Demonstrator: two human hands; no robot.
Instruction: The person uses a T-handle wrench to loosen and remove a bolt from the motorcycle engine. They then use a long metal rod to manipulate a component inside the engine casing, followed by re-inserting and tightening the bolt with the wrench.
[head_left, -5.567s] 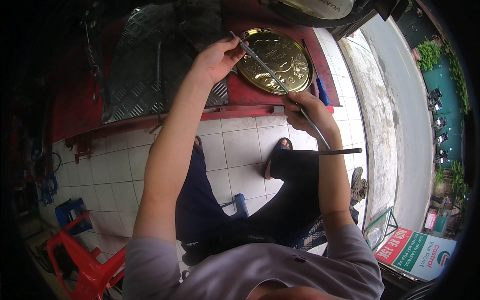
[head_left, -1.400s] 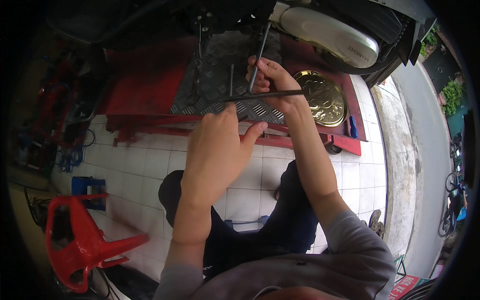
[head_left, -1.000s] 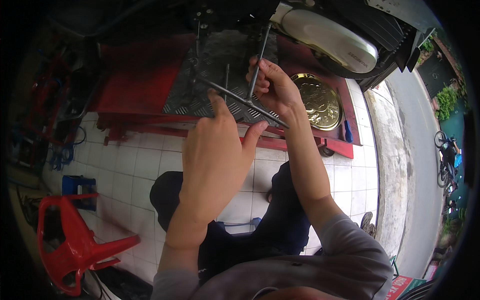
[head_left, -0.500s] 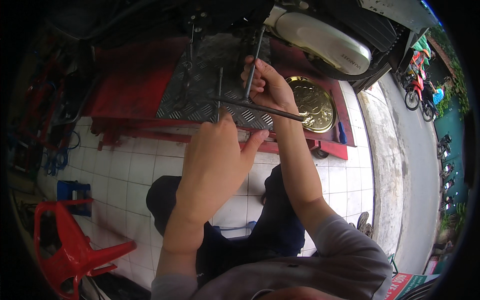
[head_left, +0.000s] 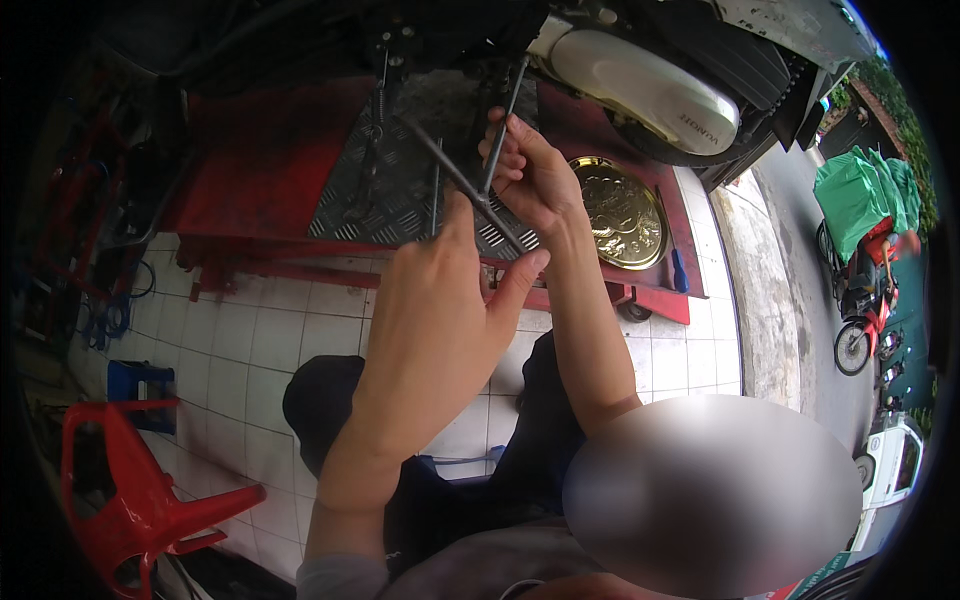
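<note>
My right hand (head_left: 535,175) is closed round the shaft of a T-handle wrench (head_left: 497,150). The wrench's far tip reaches up to the underside of a motorcycle (head_left: 640,85). Its crossbar slants down to the right, between my two hands. My left hand (head_left: 430,300) is beside that crossbar, index finger at it and thumb stretched out near its lower end. A thin metal rod (head_left: 436,185) stands up from behind the left hand, seemingly held by its curled fingers, which are mostly hidden.
Below the motorcycle is a red lift platform (head_left: 250,160) with a tread plate (head_left: 335,205). A gold round tray (head_left: 620,210) and a blue-handled tool (head_left: 681,270) lie at its right. A red plastic chair (head_left: 140,490) and blue stool (head_left: 140,390) stand left. A blurred patch covers the lower right.
The wrench's crossbar has turned, from nearly level to a steep slant with its left end farther away. Both hands stay in about the same place. On the street, a red motorbike with green load has come closer.
</note>
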